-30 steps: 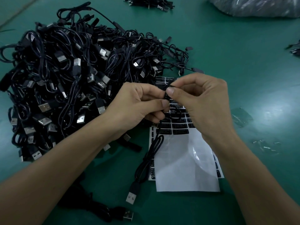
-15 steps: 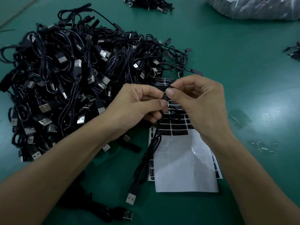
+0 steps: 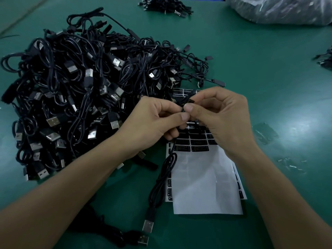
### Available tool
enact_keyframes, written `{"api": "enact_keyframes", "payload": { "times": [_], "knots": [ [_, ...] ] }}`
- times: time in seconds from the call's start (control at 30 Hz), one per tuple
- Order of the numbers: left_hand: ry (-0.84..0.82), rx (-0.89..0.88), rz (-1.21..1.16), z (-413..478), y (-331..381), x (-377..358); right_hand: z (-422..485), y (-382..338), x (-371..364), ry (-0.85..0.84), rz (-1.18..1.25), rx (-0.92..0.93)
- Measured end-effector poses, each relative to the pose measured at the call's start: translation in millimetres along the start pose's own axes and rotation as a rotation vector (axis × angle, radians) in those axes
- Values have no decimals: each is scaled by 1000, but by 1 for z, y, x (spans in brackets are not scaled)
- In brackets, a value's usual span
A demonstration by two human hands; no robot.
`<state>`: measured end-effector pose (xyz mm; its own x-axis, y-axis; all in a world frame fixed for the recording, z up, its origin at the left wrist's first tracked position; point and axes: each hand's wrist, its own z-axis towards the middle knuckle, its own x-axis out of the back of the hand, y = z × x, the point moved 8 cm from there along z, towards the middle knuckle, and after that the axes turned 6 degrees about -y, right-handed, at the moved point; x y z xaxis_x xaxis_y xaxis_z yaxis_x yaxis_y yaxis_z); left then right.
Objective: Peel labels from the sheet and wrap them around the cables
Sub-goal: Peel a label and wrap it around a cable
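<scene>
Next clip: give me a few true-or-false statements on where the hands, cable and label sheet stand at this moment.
1. The left hand and right hand both pinch one cable. True.
2. The sheet lies on the pile. False: it lies on the table, right of the pile.
3. Most of the sheet's near part is bare of labels. True.
4. The right hand lies flat on the sheet. False: it is raised above it, pinching the cable.
5. The bag sits far left. False: far right.

The cable pile (image 3: 71, 97) blocks the left side, while green table (image 3: 269, 78) (right of the label sheet (image 3: 203, 186)) lies open.
</scene>
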<state>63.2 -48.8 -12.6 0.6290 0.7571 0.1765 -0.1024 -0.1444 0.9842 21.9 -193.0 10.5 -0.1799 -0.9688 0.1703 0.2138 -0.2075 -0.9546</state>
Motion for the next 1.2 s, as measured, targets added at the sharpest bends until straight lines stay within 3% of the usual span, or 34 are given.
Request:
{"api": "enact_keyframes", "payload": {
  "times": [0.27, 0.57, 1.03, 1.2],
  "knots": [
    [-62, 31, 1, 1, -1, -3, 1, -4, 0, -55, 20, 35],
    [-94, 28, 1, 2, -4, -4, 2, 10, 4, -31, 70, -140],
    [-46, 13, -18, 2, -3, -3, 2, 13, 2, -87, 184, -161],
    [-39, 8, 38, 1, -1, -3, 1, 11, 0, -86, 94, -144]
  ]
}}
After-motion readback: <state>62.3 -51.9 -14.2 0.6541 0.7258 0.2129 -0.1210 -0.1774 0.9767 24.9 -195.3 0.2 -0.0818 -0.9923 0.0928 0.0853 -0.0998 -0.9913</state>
